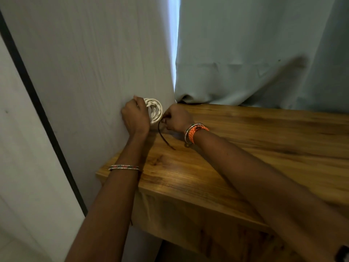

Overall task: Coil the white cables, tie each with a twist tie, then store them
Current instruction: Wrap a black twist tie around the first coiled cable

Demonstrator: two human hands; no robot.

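Observation:
A coiled white cable [155, 110] stands on edge at the far left corner of the wooden table [245, 148], against the curtain. My left hand [135, 116] grips the coil's left side. My right hand [176, 119] pinches a dark twist tie [164, 136] at the coil's lower right. The tie's free end trails down onto the tabletop. Part of the coil is hidden behind my left hand.
Pale curtains [245, 53] hang behind the table and drape onto its back edge, with a bright gap between them. A dark vertical frame strip [37, 103] runs along the wall at the left. The table's left edge drops off below my left forearm.

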